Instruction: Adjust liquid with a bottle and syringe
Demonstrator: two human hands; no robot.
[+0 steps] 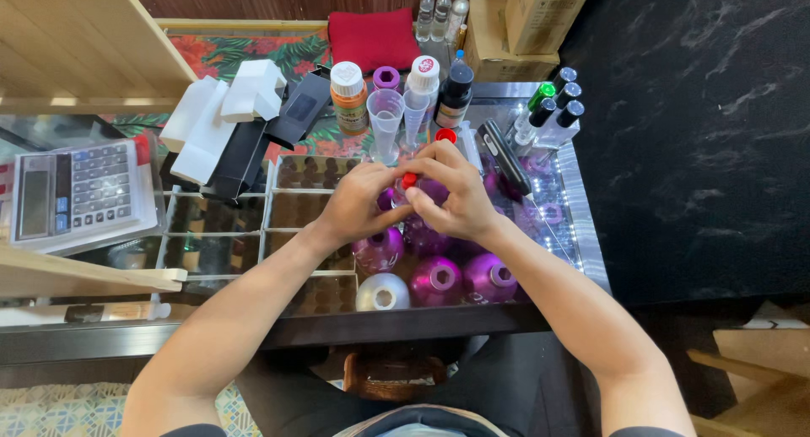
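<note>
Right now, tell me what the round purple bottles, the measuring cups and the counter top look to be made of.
Purple bottles: shiny metallic-coated finish, probably glass or plastic; bright highlights show on their domes. Measuring cups: clear plastic, most likely; the background shows through, with faint graduation marks. Counter top: glass with metal edging; it reflects, and compartments show beneath. Both the left hand and right hand pinch a small red cap.

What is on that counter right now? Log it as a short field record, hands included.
Left hand: grips a purple bottle from the left
Right hand: pinches the small red cap on top
Nearby: round purple bottles, one silver bottle
Behind: two clear measuring cups, orange bottle, dark bottle
Far left: calculator
Surface: glass counter
</note>
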